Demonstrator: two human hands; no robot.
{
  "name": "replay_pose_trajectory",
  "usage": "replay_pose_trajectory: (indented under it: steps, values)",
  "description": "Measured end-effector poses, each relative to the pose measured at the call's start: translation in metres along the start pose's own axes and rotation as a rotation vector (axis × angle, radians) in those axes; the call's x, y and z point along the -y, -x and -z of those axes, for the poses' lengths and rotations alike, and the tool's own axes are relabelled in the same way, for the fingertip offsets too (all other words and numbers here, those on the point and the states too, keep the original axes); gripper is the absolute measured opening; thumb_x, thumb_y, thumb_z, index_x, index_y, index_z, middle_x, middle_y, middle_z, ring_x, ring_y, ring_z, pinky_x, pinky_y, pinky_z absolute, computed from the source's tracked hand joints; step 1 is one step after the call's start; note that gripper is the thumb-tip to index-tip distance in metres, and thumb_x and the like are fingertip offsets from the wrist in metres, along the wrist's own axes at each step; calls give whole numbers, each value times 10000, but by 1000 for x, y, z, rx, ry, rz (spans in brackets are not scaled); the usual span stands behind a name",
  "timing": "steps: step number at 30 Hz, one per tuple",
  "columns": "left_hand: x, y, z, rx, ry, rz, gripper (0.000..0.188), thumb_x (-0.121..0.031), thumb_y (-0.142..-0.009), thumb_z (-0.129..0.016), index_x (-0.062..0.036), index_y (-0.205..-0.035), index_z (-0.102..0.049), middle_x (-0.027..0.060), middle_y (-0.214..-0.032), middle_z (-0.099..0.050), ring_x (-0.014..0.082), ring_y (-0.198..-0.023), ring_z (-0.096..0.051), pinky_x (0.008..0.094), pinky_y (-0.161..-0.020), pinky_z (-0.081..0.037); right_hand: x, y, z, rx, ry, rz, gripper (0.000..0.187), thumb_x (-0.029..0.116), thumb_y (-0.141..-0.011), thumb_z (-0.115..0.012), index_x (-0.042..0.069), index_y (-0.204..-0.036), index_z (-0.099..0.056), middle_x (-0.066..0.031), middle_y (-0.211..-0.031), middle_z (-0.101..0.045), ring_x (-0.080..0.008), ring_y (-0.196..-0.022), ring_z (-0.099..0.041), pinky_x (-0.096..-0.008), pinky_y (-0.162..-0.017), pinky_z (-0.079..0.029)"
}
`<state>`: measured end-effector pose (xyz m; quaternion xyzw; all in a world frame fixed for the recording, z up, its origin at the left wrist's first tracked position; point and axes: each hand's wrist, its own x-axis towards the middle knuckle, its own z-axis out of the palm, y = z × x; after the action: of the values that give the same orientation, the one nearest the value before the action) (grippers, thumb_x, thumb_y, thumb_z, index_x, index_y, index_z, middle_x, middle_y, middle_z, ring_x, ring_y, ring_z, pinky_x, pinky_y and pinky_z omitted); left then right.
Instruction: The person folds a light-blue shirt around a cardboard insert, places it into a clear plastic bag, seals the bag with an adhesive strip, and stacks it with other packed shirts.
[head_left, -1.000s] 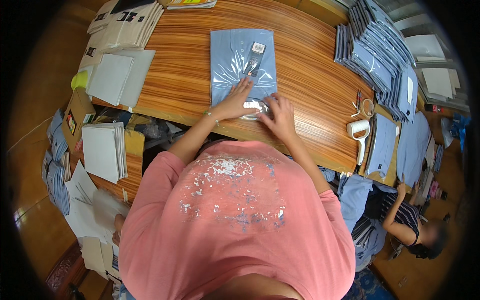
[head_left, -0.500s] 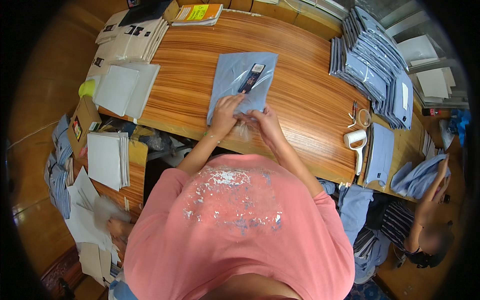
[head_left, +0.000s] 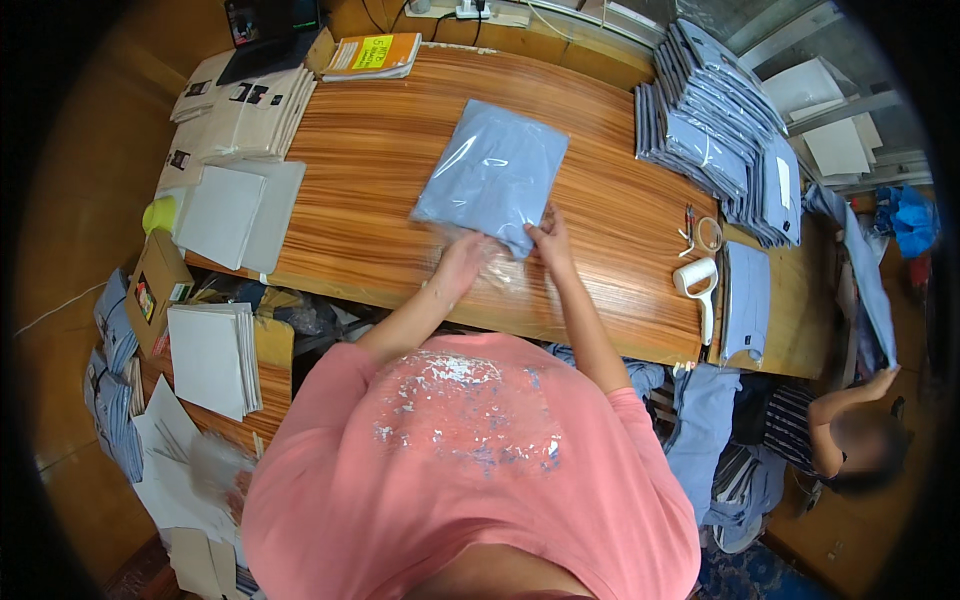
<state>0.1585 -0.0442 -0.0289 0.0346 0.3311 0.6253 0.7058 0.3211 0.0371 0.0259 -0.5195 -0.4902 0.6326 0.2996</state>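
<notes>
A folded light blue garment (head_left: 497,160) lies in a clear plastic bag (head_left: 497,262) on the wood-grain table in front of me, turned at a slant. Its plain side faces up, with no tag showing. My left hand (head_left: 462,262), a little blurred, is closed on the loose, crumpled mouth of the bag at its near edge. At the bag's near right corner my right hand (head_left: 550,240) pinches the edge between thumb and fingers.
Bagged blue garments (head_left: 715,130) stand piled at the far right. Near them lie a lint roller (head_left: 700,285) and a tape roll (head_left: 708,234). White sheets (head_left: 222,215) and cream garments (head_left: 245,115) sit at the left. A co-worker (head_left: 840,430) lifts blue cloth (head_left: 860,270) at the right.
The bagged garment has been turned over, hiding its tag, and now lies slanted. My right hand has shifted slightly right along the bag's edge. The co-worker at the right has raised the blue cloth.
</notes>
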Motion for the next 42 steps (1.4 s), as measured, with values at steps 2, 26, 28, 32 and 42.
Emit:
replay_pose_trajectory:
  steps: [2,26,28,32,42]
  values:
    - [-2,58,-9,48,-94,270,357,-123,-919,-495,7,-1249,-451,121,-1197,-545,238,-1136,-512,378,-943,-440,5,1,21,-64,400,14,618,54,-792,-654,19,-1332,-355,-168,-970,-598,-216,-846,-583,-336,-723,-484]
    - [-23,49,13,165,-2250,-948,438,-104,-788,-506,37,-1202,-507,153,-1257,-475,267,-1206,-408,414,-1014,-315,9,-12,-50,126,1292,1062,414,133,-695,-667,94,-1090,-547,-133,-1197,-531,-323,-1140,-493,-513,-937,-405]
    - [-25,43,11,194,-2266,-1012,440,-99,-781,-476,69,-1187,-501,173,-1303,-451,285,-1230,-394,442,-1020,-300,13,-21,-46,191,1204,1156,453,110,-699,-658,78,-1126,-512,-122,-1157,-557,-295,-965,-602,-387,-754,-524]
    - [-34,41,-3,215,-2319,-1034,387,-96,-783,-455,78,-1123,-513,237,-1352,-398,338,-1264,-358,503,-1038,-258,31,-23,-47,221,1155,1096,445,74,-740,-631,103,-1167,-508,-85,-1034,-607,-264,-822,-631,-379,-610,-526]
    - [-34,15,-4,75,-2310,-967,412,-194,-792,-508,8,-1149,-543,203,-1269,-462,340,-1224,-379,522,-1024,-249,46,-31,-47,248,1104,1025,413,73,-780,-598,133,-1182,-520,-78,-953,-617,-267,-802,-624,-377,-622,-516]
